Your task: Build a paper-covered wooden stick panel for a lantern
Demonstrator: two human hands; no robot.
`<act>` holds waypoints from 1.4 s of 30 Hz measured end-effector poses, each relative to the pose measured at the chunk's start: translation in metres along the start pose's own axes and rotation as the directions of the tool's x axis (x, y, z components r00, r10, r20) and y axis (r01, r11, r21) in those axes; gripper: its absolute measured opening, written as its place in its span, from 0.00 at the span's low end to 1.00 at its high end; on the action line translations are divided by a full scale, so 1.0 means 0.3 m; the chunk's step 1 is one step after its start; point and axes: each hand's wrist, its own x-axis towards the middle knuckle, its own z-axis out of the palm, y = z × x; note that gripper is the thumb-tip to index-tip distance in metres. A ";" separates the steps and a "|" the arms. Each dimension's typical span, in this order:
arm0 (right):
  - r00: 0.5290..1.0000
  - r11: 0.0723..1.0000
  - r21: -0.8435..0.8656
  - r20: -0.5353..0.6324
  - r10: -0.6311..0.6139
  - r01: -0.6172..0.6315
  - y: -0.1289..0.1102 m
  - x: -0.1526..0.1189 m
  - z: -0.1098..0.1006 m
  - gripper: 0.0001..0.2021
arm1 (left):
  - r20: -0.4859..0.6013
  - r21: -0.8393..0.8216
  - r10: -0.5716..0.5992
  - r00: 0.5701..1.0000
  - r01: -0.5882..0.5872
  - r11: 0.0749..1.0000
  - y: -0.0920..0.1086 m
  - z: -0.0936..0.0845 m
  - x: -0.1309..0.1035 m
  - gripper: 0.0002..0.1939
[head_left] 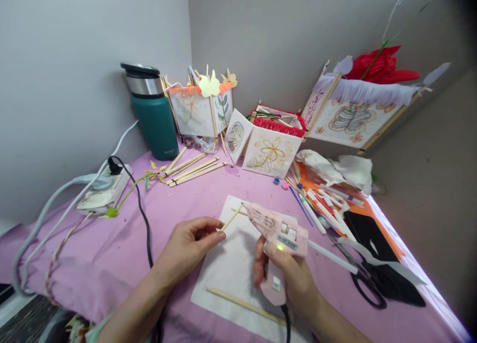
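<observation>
My left hand (196,241) pinches a short wooden stick (231,219) between thumb and fingertips, over a white paper towel (219,278). Wrapped round the handle of a pink glue gun (274,229) is my right hand (288,268). The gun's nozzle points left, close to the far end of the stick; whether they touch I cannot tell. A glue stick (331,256) sticks out of the gun's back, and a small light glows on its side. Part of another stick shows beside the nozzle. One longer wooden stick (244,303) lies across the towel's near part.
Decorated paper lanterns (274,152) stand along the back, near a teal tumbler (154,119). Bundled sticks (196,169) lie behind the towel. Scissors (363,273), a black phone (368,234) and several markers (328,209) are at right. A power strip (102,189) with cords sits left.
</observation>
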 end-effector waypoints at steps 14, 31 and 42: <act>1.000 0.999 -0.032 0.011 -0.020 0.021 -0.002 -0.006 0.009 0.19 | -0.059 0.068 0.057 0.997 -0.053 0.996 -0.027 -0.005 0.007 0.17; 0.999 0.994 -0.098 0.014 -0.049 0.050 0.006 -0.008 0.008 0.19 | -0.063 0.104 0.103 0.993 -0.096 0.990 -0.045 -0.003 0.017 0.16; 0.997 0.991 -0.117 -0.011 -0.072 0.070 0.002 -0.007 0.012 0.20 | -0.106 0.258 0.289 0.952 -0.254 0.932 -0.032 -0.003 0.010 0.09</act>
